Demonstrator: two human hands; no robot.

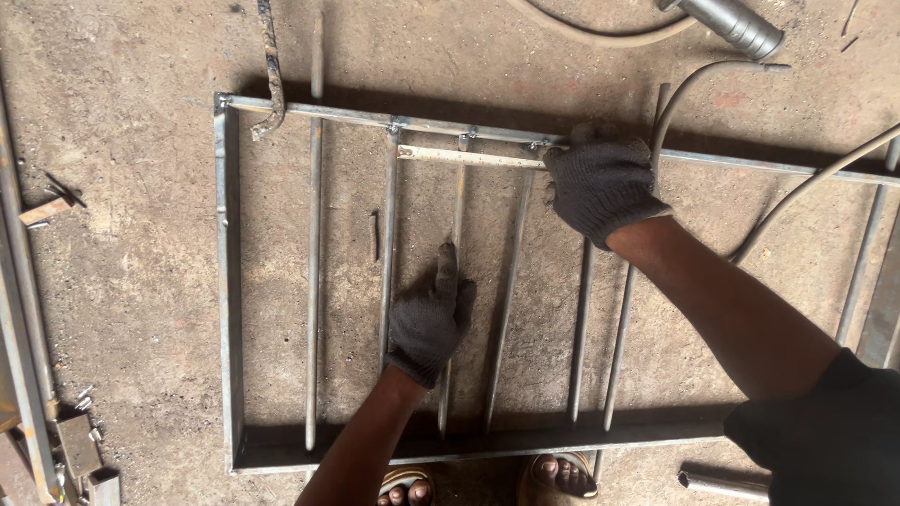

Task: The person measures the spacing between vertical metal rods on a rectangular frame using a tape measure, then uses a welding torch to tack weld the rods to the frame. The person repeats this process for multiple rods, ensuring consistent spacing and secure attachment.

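Observation:
A rectangular steel frame (225, 281) lies flat on the concrete floor with several thin vertical bars across it. My left hand (429, 319), in a dark knit glove, rests on one of the middle bars (457, 211), fingers pointing up along it. My right hand (600, 183), also gloved, grips the end of a flat pale metal rule (464, 156) laid sideways across the bar tops just below the frame's top rail (356, 114).
A welding torch handle (736, 23) and grey cables (797, 192) lie at the top right. A twisted rod (272, 66) crosses the top rail at left. Steel sections and scrap pieces (70, 445) sit along the left edge. My sandalled feet (487, 480) stand at the frame's near rail.

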